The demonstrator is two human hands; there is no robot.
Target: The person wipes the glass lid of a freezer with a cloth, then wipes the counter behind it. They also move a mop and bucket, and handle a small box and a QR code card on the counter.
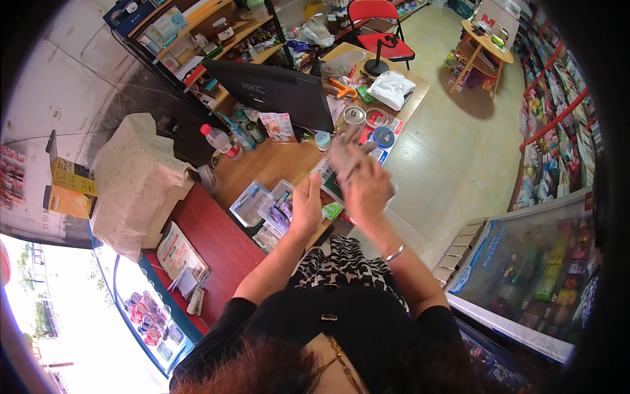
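Observation:
My right hand point(366, 189) is shut on a greyish-brown cloth point(348, 155), blurred by motion, above the front of the wooden desk. Close on its left, my left hand point(308, 199) is raised with its thumb up; it touches the edge of a green-and-white printed board point(330, 180), and its fingers are partly hidden, so its grip cannot be told. Part of the board lies behind the cloth and my right hand. Beside my left hand are clear plastic boxes, one with purple packets point(282, 209). A small jar with a light blue lid point(322, 141) stands beyond the board.
A black monitor point(275, 93), a red-capped bottle point(221, 143), orange-handled scissors point(343, 90) and round lidded tins point(383, 137) are on the desk. A red counter point(214, 241) adjoins at left. A glass-topped freezer point(526, 276) stands at right; a red folding chair point(381, 39) is behind.

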